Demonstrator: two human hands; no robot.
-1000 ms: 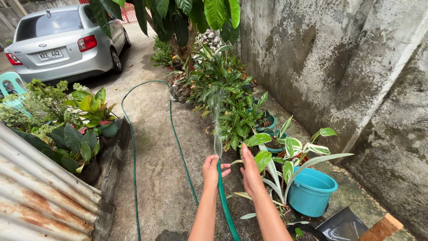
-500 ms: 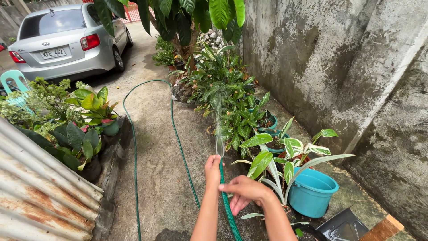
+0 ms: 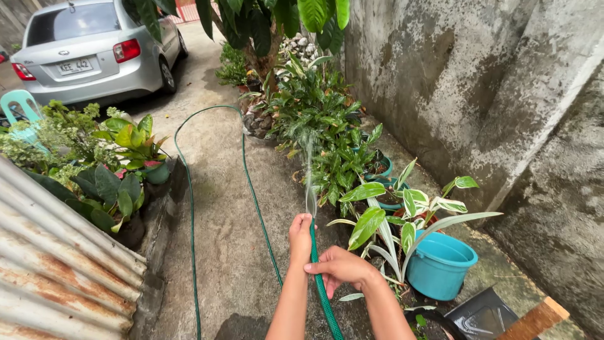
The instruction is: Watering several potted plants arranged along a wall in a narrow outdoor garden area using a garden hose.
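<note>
A green garden hose (image 3: 322, 286) runs up from the bottom edge of the view between the person's forearms, its end throwing a thin spray of water (image 3: 309, 170) toward the potted leafy plants (image 3: 333, 148) along the concrete wall (image 3: 478, 94). The left hand (image 3: 301, 238) is closed around the hose at its nozzle end; the right hand (image 3: 340, 267) wraps it just below, fingers curled over. A turquoise bucket (image 3: 439, 266) stands to the right, beside a variegated plant (image 3: 402, 217). The hose loops back across the concrete ground (image 3: 220, 189) toward a silver car (image 3: 94, 50).

A single head-worn view looks down and forward, close over the hands, along the concrete wall (image 3: 478, 94).
</note>
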